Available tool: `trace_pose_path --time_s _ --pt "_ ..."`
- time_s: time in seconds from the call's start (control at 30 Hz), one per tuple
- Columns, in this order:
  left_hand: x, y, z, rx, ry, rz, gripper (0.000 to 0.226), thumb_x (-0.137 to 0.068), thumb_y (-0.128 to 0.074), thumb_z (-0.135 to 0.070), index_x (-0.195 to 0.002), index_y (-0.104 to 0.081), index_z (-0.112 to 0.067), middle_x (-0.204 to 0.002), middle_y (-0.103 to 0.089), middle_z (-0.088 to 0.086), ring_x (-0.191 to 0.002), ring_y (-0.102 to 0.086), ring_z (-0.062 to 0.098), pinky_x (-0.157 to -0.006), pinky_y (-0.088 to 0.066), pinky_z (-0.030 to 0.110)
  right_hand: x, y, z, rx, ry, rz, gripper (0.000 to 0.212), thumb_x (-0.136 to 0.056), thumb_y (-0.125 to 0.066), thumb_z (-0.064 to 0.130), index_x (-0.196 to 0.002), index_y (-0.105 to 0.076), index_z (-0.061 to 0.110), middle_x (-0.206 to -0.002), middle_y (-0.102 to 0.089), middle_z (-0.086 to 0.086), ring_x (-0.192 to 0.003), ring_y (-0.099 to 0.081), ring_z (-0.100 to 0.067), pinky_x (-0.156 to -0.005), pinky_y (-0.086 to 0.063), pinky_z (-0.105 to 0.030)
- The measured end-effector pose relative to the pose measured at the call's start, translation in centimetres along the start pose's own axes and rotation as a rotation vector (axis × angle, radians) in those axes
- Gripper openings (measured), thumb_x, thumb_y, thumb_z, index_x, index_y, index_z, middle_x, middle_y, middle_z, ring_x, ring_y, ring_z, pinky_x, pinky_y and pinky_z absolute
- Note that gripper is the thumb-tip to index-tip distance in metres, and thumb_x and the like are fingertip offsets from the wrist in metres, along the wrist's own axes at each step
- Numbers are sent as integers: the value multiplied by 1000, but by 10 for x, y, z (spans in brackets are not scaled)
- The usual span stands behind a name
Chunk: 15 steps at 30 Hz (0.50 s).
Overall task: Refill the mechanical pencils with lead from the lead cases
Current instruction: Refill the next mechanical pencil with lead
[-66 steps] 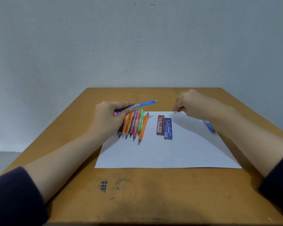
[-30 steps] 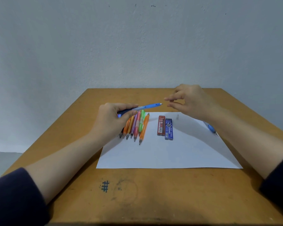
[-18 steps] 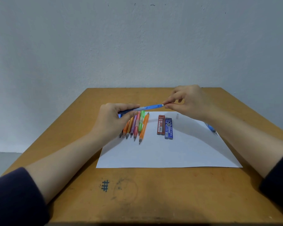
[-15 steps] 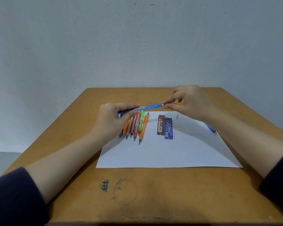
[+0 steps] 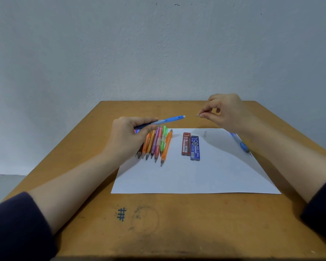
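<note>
My left hand (image 5: 127,136) grips a blue mechanical pencil (image 5: 167,120) above the table, its back end pointing right. My right hand (image 5: 226,112) pinches a tiny pale piece, probably the pencil's eraser (image 5: 198,115), a short gap to the right of the pencil's end. On the white paper (image 5: 196,178) lie several coloured pencils (image 5: 158,144) in a row, partly behind my left hand. A red lead case (image 5: 186,144) and a blue lead case (image 5: 195,148) lie side by side at mid sheet. A small grey cap (image 5: 205,134) sits behind them.
Another blue pencil (image 5: 240,144) lies at the paper's right edge, partly under my right forearm. The wooden table (image 5: 158,227) carries a drawn hash mark (image 5: 121,214) near its front edge. A grey wall rises behind the table.
My right hand pinched the pencil's back end, then pulled a small piece off and moved right, away from the pencil. The left hand kept the pencil nearly still.
</note>
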State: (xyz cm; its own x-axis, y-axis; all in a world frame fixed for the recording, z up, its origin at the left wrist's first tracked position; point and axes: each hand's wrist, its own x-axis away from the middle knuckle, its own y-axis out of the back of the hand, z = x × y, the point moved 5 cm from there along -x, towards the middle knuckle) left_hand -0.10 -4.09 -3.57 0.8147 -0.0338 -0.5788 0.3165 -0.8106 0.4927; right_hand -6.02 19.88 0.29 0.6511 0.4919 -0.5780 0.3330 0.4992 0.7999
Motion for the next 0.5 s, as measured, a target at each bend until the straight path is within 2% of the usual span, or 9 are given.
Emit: trace_pose_path --time_s 0.13,0.27,0.43,0.5 --pt "1 -1 0 4 -7 6 25 -88 -66 -18 -112 -69 -21 -93 -64 -20 -90 -60 -14 -71 -47 5 1 -5 -10 72 -19 142 6 -82 -72 14 -86 -76 15 -76 -56 10 -73 -51 -6 -65 -42 -30" --pt "1 -1 0 -3 -15 8 25 -88 -66 -18 -112 -70 -21 -93 -65 -20 -90 -61 -11 -71 -48 6 8 -17 -1 240 105 283 8 -83 -71 21 -88 -75 25 -88 -60 3 -84 -56 -14 -62 -45 -31" --pt "1 -1 0 -11 -4 9 25 -88 -66 -19 -113 -70 -20 -96 -65 -17 -89 -60 -13 -72 -47 5 12 -24 9 377 322 327 13 -70 -83 20 -77 -75 27 -75 -59 1 -72 -59 -23 -49 -35 -25" --pt "1 -1 0 -19 -4 13 25 -88 -66 -19 -113 -70 -21 -95 -64 -19 -89 -60 -15 -72 -47 4 12 -25 13 385 361 334 15 -66 -85 19 -74 -75 27 -73 -58 2 -70 -59 -23 -47 -37 -25"
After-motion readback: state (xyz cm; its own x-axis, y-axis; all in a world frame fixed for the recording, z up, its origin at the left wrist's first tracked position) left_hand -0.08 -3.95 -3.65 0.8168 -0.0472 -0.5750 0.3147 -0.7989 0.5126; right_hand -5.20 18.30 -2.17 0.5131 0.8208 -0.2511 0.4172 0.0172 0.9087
